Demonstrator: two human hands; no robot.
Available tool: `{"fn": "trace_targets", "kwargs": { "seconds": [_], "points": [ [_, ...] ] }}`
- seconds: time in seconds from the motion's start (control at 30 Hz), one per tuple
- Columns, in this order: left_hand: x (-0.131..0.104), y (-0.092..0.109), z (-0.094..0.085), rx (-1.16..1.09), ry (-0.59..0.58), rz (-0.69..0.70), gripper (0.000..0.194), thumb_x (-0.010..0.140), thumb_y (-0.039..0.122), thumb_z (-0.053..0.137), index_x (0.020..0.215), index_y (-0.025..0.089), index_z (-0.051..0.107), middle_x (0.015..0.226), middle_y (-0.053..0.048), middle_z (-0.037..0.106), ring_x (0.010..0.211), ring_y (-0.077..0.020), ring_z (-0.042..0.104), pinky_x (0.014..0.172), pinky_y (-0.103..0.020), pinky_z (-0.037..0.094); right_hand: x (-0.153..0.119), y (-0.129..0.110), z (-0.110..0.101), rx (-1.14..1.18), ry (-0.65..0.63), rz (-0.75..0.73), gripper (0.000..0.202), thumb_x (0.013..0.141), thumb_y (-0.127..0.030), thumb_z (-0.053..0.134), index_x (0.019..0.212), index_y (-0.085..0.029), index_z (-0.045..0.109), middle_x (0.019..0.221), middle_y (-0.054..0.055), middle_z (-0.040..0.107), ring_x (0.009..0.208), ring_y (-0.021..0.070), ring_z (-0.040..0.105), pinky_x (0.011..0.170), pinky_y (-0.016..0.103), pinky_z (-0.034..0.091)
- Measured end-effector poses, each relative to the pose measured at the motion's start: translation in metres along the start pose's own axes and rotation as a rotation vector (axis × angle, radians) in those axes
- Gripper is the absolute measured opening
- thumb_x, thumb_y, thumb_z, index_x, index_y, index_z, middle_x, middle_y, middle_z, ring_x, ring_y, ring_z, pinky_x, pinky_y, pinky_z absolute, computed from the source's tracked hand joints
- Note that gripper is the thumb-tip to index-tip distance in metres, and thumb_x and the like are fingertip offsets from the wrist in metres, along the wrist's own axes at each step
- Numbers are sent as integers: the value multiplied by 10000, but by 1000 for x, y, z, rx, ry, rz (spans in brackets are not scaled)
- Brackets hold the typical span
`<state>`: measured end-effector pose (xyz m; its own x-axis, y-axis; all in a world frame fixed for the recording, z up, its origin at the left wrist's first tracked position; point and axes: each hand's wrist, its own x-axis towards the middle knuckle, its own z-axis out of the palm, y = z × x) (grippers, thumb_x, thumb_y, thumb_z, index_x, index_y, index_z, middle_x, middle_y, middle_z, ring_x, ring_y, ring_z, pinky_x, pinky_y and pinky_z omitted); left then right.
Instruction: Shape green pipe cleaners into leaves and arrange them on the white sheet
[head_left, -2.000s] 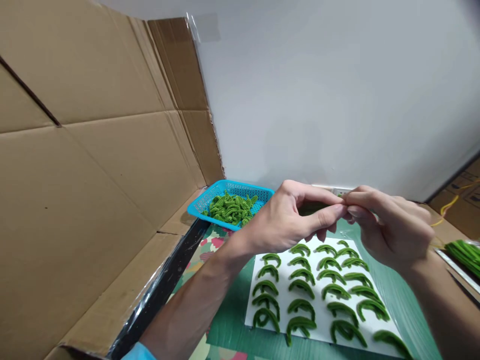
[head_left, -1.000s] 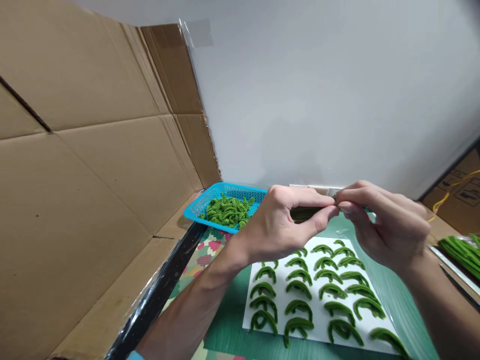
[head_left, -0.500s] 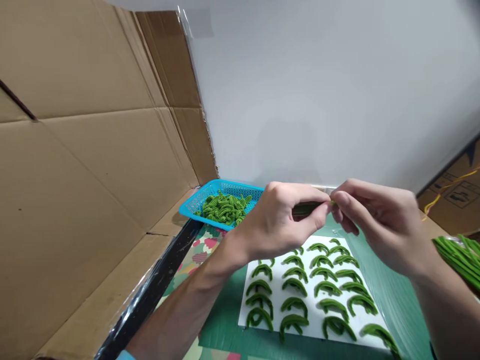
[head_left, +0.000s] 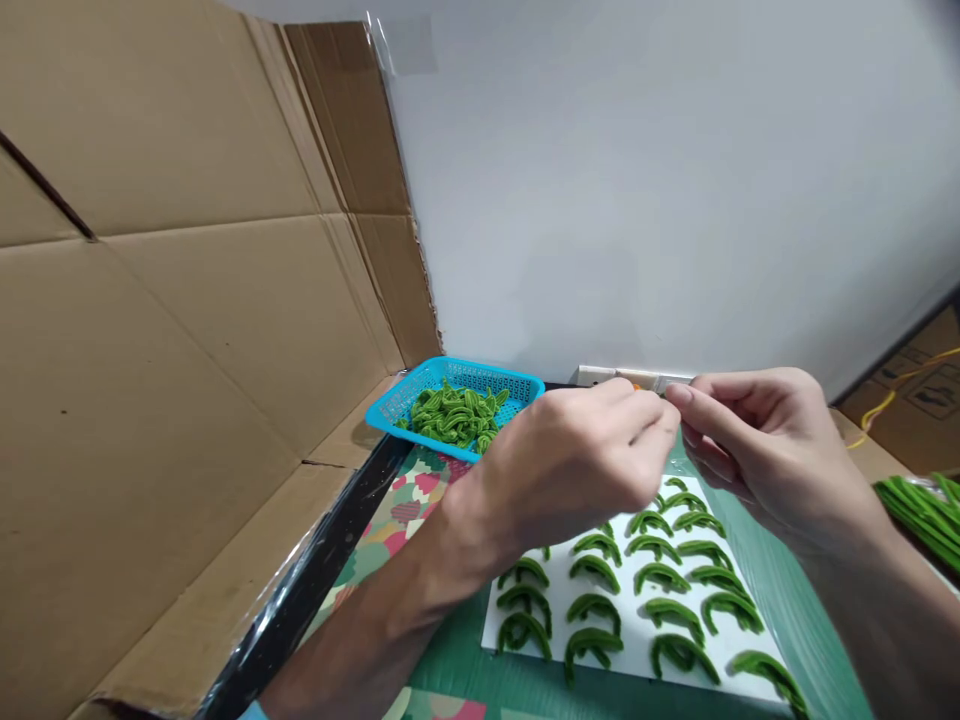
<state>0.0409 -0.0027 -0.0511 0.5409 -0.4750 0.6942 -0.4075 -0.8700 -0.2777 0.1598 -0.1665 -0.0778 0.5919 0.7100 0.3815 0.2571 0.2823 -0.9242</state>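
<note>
My left hand (head_left: pixel 585 445) is closed, its knuckles toward the camera, over the back part of a white sheet (head_left: pixel 634 600). Its fingertips meet those of my right hand (head_left: pixel 757 440), whose thumb and index finger are pinched together. Only a tiny dark green bit shows where the fingertips meet; the rest of what they grip is hidden. Below the hands, rows of bent green fuzzy pieces (head_left: pixel 675 650) lie on the sheet. Behind my left wrist stands a blue basket (head_left: pixel 382 412) holding a heap of green fuzzy pieces (head_left: pixel 457 412).
A bundle of long green fuzzy stems (head_left: pixel 919 515) lies at the right edge. Cardboard panels (head_left: pixel 225 330) stand on the left. A green mat (head_left: pixel 810 610) lies under the sheet, over a patterned cloth (head_left: pixel 401 510). A printed carton (head_left: pixel 915 390) stands at the back right.
My left hand has turned over, from an open-looking pinch with green stems visible to a closed shape that hides them. The fingertips of both hands stay together. The view has shifted slightly.
</note>
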Motion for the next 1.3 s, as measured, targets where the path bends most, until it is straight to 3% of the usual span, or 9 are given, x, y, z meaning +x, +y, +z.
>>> {"fn": "trace_targets", "kwargs": {
  "seconds": [0.07, 0.13, 0.27, 0.37, 0.47, 0.57, 0.8, 1.07, 1.3],
  "points": [
    [-1, 0, 4, 156, 5, 73, 254, 1040, 78, 511, 927, 70, 739, 754, -49, 668, 668, -143, 583, 609, -310, 464, 1, 0, 2, -8, 30, 46, 537, 897, -433, 845, 577, -143, 525, 482, -42, 402, 402, 36, 311, 358, 162, 194],
    [-2, 0, 8, 64, 4, 19, 240, 1054, 108, 513, 964, 79, 734, 796, -52, 685, 701, -134, 597, 645, -290, 488, 2, -1, 3, -62, 53, 0, 545, 917, -447, 821, 580, -149, 514, 488, -39, 404, 407, 43, 327, 362, 167, 210],
    [3, 0, 2, -539, 38, -359, 203, 1043, 169, 592, 952, 95, 758, 789, -35, 693, 676, -85, 573, 633, -221, 469, 0, -4, 2, -435, 110, -381, 439, 1014, -311, 705, 641, -153, 536, 535, -30, 440, 470, 47, 363, 431, 190, 259],
    [9, 1, -11, -1147, -87, -687, 218, 1014, 307, 692, 949, 112, 765, 698, -9, 650, 599, -74, 554, 558, -196, 457, -4, -5, -4, -658, 80, -708, 236, 1023, -160, 637, 787, -165, 623, 626, -19, 538, 533, 54, 441, 505, 215, 335],
    [12, 0, -20, -1566, -240, -878, 271, 955, 388, 778, 922, 119, 761, 636, 2, 611, 528, -75, 538, 495, -196, 444, -6, -6, -8, -586, 20, -790, 170, 994, -106, 644, 841, -180, 638, 683, -7, 600, 558, 75, 486, 525, 247, 391],
    [12, -1, -20, -1727, -303, -926, 246, 924, 368, 816, 908, 126, 772, 621, 5, 595, 507, -70, 531, 474, -191, 433, -7, -5, -7, -447, 10, -750, 188, 995, -120, 647, 820, -186, 637, 681, 6, 605, 562, 102, 525, 529, 278, 435],
    [10, 4, -8, -1486, -133, -880, 258, 919, 370, 819, 898, 114, 787, 685, -20, 665, 528, -72, 524, 478, -204, 419, -8, -3, -4, -476, 137, -599, 261, 974, -153, 712, 721, -188, 657, 576, -25, 485, 498, 69, 411, 466, 250, 294],
    [6, 14, 19, -424, 173, -422, 291, 1035, 142, 573, 828, 88, 771, 698, -13, 626, 631, -79, 474, 631, -248, 423, 1, 4, 5, -661, 286, -586, 422, 1039, -226, 649, 638, -157, 536, 549, -44, 385, 490, 39, 325, 470, 239, 252],
    [6, 4, 18, -778, -9, -770, 265, 1044, 354, 644, 1157, 182, 811, 951, -42, 797, 751, -113, 684, 695, -228, 542, 8, 14, -5, -782, 403, -640, 359, 1034, -249, 672, 699, -158, 584, 560, -62, 383, 515, 31, 305, 515, 220, 276]
  ]
}}
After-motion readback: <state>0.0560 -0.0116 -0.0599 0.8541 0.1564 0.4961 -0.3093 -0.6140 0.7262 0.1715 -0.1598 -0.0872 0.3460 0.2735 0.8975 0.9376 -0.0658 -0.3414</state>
